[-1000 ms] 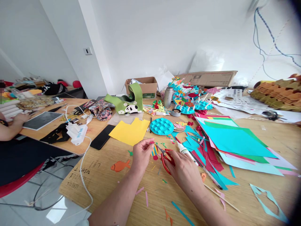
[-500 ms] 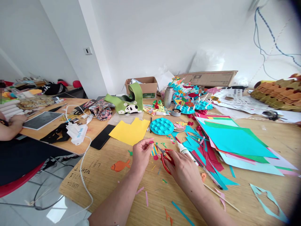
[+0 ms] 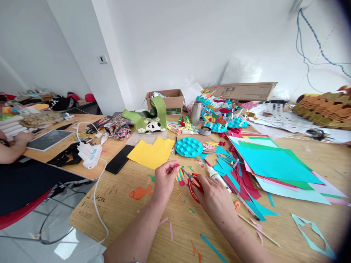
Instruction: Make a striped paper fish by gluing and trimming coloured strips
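My left hand (image 3: 163,179) pinches a tiny red paper scrap (image 3: 176,166) between thumb and forefinger, just above the wooden table (image 3: 123,215). My right hand (image 3: 214,195) grips red-handled scissors (image 3: 193,181), whose blades point up-left at that scrap. A small striped paper piece (image 3: 180,175) lies on the table under the blades. An orange paper fish (image 3: 139,192) lies to the left of my left hand, and a white glue bottle (image 3: 215,174) rests just beyond my right hand.
Stacked coloured paper sheets (image 3: 274,162) and trimmings spread to the right. A yellow sheet (image 3: 150,153), a black phone (image 3: 119,159), a teal pleated disc (image 3: 188,147) and a green panda bag (image 3: 149,120) lie farther back. Another person's hand (image 3: 22,138) rests at a second table on the left.
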A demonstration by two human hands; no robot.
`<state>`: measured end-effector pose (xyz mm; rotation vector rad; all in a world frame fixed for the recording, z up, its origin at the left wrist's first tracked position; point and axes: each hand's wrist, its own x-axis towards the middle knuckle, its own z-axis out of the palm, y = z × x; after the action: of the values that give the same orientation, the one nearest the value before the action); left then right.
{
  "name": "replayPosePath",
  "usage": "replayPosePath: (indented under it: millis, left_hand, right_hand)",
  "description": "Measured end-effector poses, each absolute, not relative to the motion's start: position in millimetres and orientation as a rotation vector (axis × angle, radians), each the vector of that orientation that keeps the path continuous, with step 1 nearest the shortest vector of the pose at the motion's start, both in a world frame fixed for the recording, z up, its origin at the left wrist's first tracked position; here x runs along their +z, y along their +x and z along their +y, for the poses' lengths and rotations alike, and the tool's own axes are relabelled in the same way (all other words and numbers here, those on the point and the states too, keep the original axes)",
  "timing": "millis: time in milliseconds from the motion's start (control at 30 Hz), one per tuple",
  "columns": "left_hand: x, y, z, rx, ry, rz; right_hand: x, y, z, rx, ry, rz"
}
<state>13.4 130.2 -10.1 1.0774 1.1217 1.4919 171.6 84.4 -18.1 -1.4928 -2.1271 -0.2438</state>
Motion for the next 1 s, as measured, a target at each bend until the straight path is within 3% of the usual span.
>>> replayPosePath:
  millis: [1000]
  left_hand:
    - [-8.2,14.5,128.8,1.479,1.056,1.139]
  right_hand:
    - [-15.5,170.1,83.9,-0.261,-1.497,-2.121]
